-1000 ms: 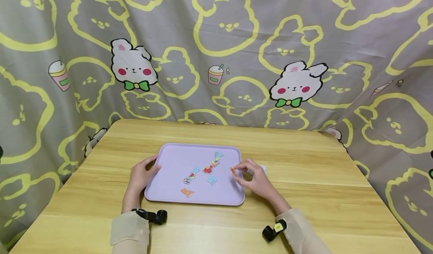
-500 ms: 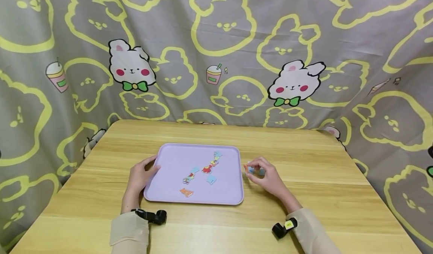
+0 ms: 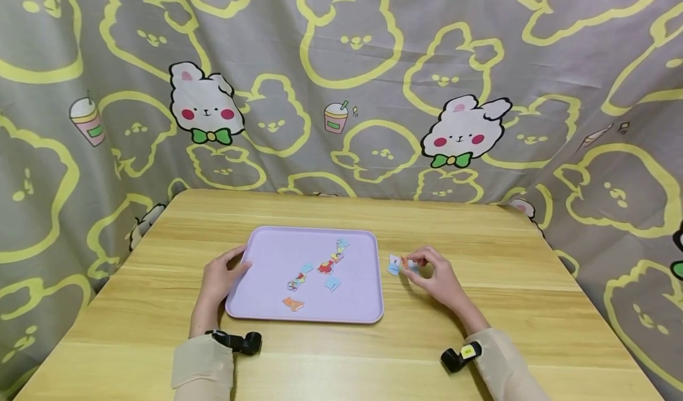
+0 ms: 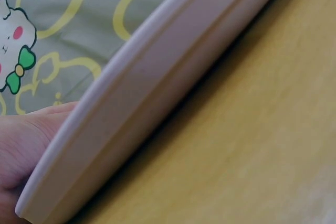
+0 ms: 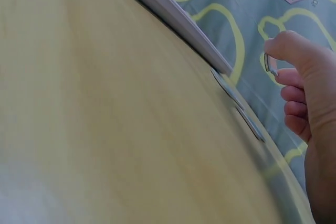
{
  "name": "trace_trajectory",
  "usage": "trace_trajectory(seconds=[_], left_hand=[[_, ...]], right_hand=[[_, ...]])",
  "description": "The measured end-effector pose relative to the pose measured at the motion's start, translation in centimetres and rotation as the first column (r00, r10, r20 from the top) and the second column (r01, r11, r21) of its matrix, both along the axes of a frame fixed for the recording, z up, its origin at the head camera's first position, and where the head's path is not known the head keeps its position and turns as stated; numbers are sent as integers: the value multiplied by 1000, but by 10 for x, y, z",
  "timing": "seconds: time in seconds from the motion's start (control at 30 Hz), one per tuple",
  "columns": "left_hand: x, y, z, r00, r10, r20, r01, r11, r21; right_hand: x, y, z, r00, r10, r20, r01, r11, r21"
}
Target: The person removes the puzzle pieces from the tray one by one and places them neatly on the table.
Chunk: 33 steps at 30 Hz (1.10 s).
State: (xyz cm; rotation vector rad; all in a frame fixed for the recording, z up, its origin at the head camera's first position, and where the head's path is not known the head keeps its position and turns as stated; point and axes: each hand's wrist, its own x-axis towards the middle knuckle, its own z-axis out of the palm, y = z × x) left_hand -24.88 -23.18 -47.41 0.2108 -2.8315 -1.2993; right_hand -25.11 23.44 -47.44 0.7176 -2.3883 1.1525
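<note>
A lilac tray (image 3: 261, 270) lies on the table with several puzzle pieces on it. My left hand (image 3: 217, 279) holds its left edge, thumb over the rim. Two joined strips of pieces, one with a red patch (image 3: 325, 267) and one with a blue end (image 3: 306, 268), slant across the tray. Below them are a light blue piece (image 3: 332, 283) and an orange piece (image 3: 293, 304). Right of the tray, my right hand (image 3: 441, 279) pinches another orange puzzle piece (image 3: 405, 262) between thumb and finger, above the table in the right wrist view.
Blue and white puzzle pieces (image 3: 393, 266) lie on the wooden table (image 3: 341, 359) just right of the tray, partly behind the right hand. A grey patterned curtain (image 3: 288, 45) hangs behind the table and along both sides.
My right hand has moved right with the orange puzzle piece, from over the tray's right rim to beside the loose pieces on the table. The left hand keeps its place on the tray.
</note>
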Motion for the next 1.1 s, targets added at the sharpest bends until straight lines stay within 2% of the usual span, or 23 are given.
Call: trace_trajectory(seconds=[0.1,0.2,0.5,0.77,1.1], left_hand=[[0,0,0,1000,-3,7,3,1000,1],[1,-1,0,1000,-3,8,3,1000,2],[1,-2,-1,1000,-4,7,4,1000,-8],[0,-2,-1,1000,-6,-2,6,1000,-11],[0,-1,0,1000,-2,1,2,1000,-3]], right_hand=[[-7,12,-12,999,-42,13,42,999,17],[-10,22,-16,997,-75,31,74,997,37],[-12,37,-17,994,-107,26,105,992,66],[-10,50,-17,985,-166,51,160,982,104],[-11,54,-17,987,-160,31,153,977,147]])
